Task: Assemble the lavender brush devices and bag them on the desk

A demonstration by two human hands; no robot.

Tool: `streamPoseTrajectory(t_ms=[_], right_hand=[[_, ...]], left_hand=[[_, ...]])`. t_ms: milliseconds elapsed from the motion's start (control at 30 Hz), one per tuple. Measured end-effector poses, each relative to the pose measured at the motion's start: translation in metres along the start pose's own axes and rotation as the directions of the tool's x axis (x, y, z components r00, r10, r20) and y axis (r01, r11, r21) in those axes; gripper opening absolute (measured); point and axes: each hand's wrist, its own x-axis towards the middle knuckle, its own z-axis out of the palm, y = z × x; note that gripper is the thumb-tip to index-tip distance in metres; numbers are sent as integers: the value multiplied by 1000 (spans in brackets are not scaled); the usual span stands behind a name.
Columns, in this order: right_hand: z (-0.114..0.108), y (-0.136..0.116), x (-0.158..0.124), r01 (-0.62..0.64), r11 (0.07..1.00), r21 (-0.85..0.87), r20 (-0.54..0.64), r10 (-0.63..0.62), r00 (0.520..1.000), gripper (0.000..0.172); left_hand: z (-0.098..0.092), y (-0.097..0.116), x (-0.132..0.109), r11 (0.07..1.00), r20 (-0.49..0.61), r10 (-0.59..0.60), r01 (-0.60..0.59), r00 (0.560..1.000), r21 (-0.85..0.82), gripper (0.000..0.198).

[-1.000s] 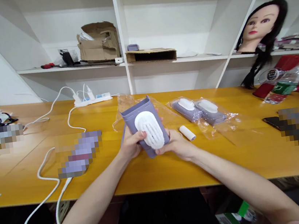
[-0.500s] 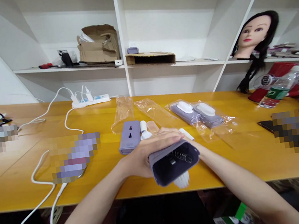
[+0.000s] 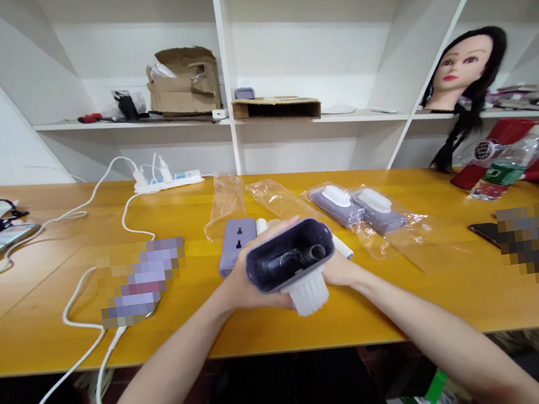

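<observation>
Both my hands hold a purple device (image 3: 287, 262) over the yellow table (image 3: 264, 315), its open end turned toward me so a metal spring shows inside. A white ribbed brush part (image 3: 307, 293) hangs from its underside. My left hand (image 3: 241, 285) wraps its left side and my right hand (image 3: 341, 271) grips its right side, fingers mostly hidden behind it. Just beyond lie a flat purple cover (image 3: 236, 245) with two slots and a small white cylinder (image 3: 343, 246).
Two more purple devices in clear bags (image 3: 357, 207) lie to the right, empty bags (image 3: 226, 198) behind. A white power strip (image 3: 167, 181) and cables (image 3: 78, 300) run on the left. A mannequin head (image 3: 468, 73), bottles and cardboard boxes (image 3: 184, 81) sit on the shelves.
The device was tipped from upright with its brush facing me to lying with its open end toward me, then raised slightly. The purple cover behind it came into view.
</observation>
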Motion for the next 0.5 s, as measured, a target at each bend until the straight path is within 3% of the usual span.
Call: streamPoseTrajectory(t_ms=[133,200,267,300,367,433,500], right_hand=[[-9,5,3,68,996,-58,28,-66,997,28],[-17,8,5,117,990,-79,15,-116,993,32],[-25,11,5,132,986,-101,3,-132,991,36],[-28,12,6,128,986,-112,1,-128,992,36],[-31,14,6,120,984,-128,-1,-122,993,36],[-32,15,7,126,983,-132,-10,-128,992,35],[-32,15,8,120,984,-134,-25,-124,992,35]], left_hand=[[-2,2,5,981,43,70,-61,997,-183,91],[-4,9,8,974,87,135,-116,987,-196,107],[-5,20,11,978,53,173,-165,983,-123,110],[-5,26,11,978,3,205,-205,979,-41,103],[-3,38,11,922,-102,360,-337,927,187,68],[1,48,9,810,-91,476,-396,875,433,35],[6,54,8,744,-62,452,-338,890,576,23]])
